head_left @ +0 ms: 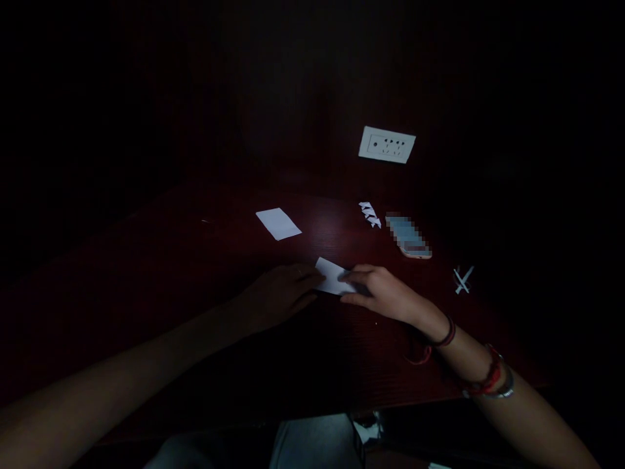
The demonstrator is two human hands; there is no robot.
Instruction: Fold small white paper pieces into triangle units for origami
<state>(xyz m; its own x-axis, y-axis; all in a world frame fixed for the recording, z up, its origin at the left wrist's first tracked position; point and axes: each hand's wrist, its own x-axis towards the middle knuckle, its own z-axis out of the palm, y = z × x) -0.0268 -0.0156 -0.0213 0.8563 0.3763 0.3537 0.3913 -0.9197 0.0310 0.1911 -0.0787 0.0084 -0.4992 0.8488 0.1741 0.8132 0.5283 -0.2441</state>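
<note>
Nearest, on dark red wooden table: small white rectangular paper slip, pinned between 2 hands. Left hand: fingers extended nearly flat, tips touching slip's left edge. Right hand: fingers curled closed over slip's right end. Further back: flat white paper rectangle, white paper scraps, pale smartphone. Farthest: white socket plate.

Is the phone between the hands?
No, the phone lies beyond the right hand, with white paper between it and the left hand.
</note>
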